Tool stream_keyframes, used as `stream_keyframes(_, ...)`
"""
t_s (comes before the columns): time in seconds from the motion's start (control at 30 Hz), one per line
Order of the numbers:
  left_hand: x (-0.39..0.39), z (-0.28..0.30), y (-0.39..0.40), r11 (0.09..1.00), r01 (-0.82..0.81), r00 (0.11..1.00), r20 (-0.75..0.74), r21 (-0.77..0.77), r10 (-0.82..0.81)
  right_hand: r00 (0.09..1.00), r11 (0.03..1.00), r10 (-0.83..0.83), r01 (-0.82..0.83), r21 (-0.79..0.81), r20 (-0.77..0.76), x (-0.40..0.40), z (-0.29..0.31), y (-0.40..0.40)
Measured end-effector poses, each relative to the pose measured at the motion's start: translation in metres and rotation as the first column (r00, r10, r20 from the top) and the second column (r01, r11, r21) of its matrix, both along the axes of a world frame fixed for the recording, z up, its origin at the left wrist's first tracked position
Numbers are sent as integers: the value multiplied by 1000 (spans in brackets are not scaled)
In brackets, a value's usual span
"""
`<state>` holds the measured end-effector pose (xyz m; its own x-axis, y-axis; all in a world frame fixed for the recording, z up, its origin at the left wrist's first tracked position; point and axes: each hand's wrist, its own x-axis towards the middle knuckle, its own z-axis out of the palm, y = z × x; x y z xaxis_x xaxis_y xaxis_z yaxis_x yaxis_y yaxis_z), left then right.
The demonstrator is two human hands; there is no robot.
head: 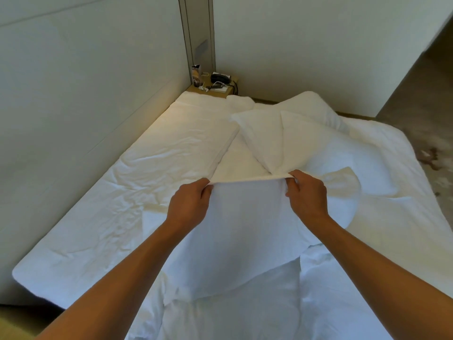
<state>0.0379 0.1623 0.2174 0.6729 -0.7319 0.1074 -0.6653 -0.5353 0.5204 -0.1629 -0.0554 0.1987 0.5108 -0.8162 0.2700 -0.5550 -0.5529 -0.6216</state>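
Between the two hands, the top edge of a white cloth [245, 229] runs taut and nearly level above the bed. The left hand [188, 204] pinches one end of that edge, fingers curled round the hem. The right hand [306, 195] pinches the other end in the same way, knuckles toward the camera.

Below the hands the cloth hangs as a broad panel toward the person. Its lower edge lies uneven on crumpled bedding between the forearms.

Just beyond the right hand a pillow [259, 141] lies tilted, its near corner almost under the taut edge, with a second pillow close behind it.

Left of the left hand the mattress sheet [147, 192] stretches flat and wrinkled out to the wall [85, 82], which closes off that side. The sheet's rounded near corner sits well back beside the left forearm.

Right of the right hand a duvet [392, 204] spreads wide, and its far edge meets the floor [421, 94].

Far beyond both hands, in the room's corner, a nightstand [220, 90] holds small items, well apart from the cloth.
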Motion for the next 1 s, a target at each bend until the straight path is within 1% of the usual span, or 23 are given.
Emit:
stream_keyframes(0.17, 23, 70, 16, 990, -7, 995, 95, -138, 21, 994, 998, -26, 31, -46, 106, 15, 67, 29)
stream_keyframes(0.27, 49, 105, 35, 974, -22, 990, 130, -224, 52, 986, 995, -3, 20, -95, 167, 38, 103, 52)
stream_keyframes(0.37, 78, 124, 61, 963, -57, 984, 150, -265, 100, 975, 995, 42, -21, -98, 217, 67, 125, 85)
stream_keyframes(0.47, 107, 127, 93, 952, -113, 978, 136, -285, 157, 964, 994, 100, -84, -75, 246, 96, 130, 118)
stream_keyframes(0.53, 128, 120, 118, 948, -142, 977, 114, -286, 181, 962, 988, 150, -137, -71, 229, 117, 124, 141)
stream_keyframes(0.67, 166, 84, 168, 948, -201, 974, 57, -245, 221, 969, 971, 237, -234, -57, 73, 154, 95, 181)
stream_keyframes(0.73, 183, 58, 192, 962, -224, 972, 30, -160, 231, 961, 962, 270, -271, -20, -53, 170, 68, 201)
stream_keyframes(0.8, 197, 28, 214, 976, -218, 976, 3, -21, 218, 934, 956, 292, -286, 63, -208, 181, 33, 222)
stream_keyframes(0.83, 202, 14, 224, 977, -208, 978, -7, 54, 209, 922, 954, 297, -274, 124, -248, 185, 15, 232)
stream_keyframes(0.9, 210, -13, 242, 968, -190, 980, -25, 167, 197, 925, 945, 276, -212, 248, -261, 192, -17, 252)
stream_keyframes(0.93, 214, -24, 249, 964, -187, 980, -37, 191, 198, 932, 944, 253, -178, 278, -259, 195, -30, 260)
stream_keyframes(1.0, 221, -42, 260, 965, -179, 977, -84, 193, 198, 946, 946, 198, -117, 301, -255, 203, -47, 274)
